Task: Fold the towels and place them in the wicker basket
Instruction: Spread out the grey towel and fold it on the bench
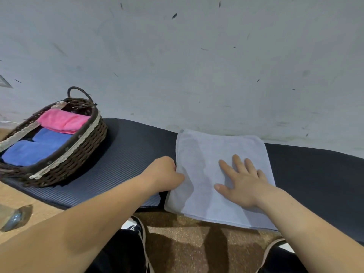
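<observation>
A light blue-grey towel point(204, 154) lies spread on the black padded bench point(128, 154), its near edge hanging over the bench front. My left hand point(163, 174) grips the towel's left edge with curled fingers. My right hand point(242, 182) rests flat on the towel's middle, fingers straight and spread. The dark wicker basket point(78, 154) stands at the bench's left end. It holds a folded pink towel point(63, 120) at the back and two folded blue towels point(33, 148) in front.
A grey scuffed wall point(197, 56) rises directly behind the bench. Brown patterned floor point(187, 243) and my legs and shoe show below the bench front. A clear glass object point(11, 217) sits on the floor at the far left.
</observation>
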Tool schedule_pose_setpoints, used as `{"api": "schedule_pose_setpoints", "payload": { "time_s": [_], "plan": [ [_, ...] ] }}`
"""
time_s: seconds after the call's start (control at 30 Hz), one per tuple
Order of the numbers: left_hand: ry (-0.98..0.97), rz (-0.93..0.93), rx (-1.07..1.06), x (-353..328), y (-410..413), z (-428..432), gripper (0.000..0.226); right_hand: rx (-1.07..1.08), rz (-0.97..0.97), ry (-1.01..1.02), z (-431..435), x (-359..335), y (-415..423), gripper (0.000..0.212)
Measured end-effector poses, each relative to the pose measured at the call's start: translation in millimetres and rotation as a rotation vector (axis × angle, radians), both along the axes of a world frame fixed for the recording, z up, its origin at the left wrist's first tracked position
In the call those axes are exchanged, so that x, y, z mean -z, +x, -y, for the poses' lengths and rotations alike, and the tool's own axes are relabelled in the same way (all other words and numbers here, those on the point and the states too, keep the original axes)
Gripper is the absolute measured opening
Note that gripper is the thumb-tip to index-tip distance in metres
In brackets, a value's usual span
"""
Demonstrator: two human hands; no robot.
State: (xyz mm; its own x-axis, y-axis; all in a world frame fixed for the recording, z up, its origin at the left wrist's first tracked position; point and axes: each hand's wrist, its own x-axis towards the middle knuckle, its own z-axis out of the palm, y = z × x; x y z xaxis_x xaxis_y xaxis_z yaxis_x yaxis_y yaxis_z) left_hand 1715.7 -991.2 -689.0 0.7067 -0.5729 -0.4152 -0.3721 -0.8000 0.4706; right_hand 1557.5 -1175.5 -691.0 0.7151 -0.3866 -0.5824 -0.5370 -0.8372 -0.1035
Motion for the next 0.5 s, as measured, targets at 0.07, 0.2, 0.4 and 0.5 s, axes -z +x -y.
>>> {"api": "schedule_pose_setpoints", "payload": {
  "time_s": [0.07,0.2,0.4,0.5],
  "plan": [
    [-0.039,-0.004,-0.011,-3.6,3.9,0.6,0.023,-0.015,-0.012,-0.011,-0.8,-3.9,-0.8,0.082],
    [-0.044,0.068,-0.024,1.3,22.4,-7.6,0.020,-0.059,-0.045,-0.068,-10.1,-22.0,1.9,0.082],
    [-0.159,0.162,-0.044,10.7,54.1,-14.3,0.015,-0.155,-0.145,-0.066,-44.6,-48.6,-0.1,0.074],
    [-0.186,0.262,0.008,13.2,57.8,-5.7,0.019,-0.066,-0.026,0.014,-39.6,-57.1,0.8,0.061]
  ]
}}
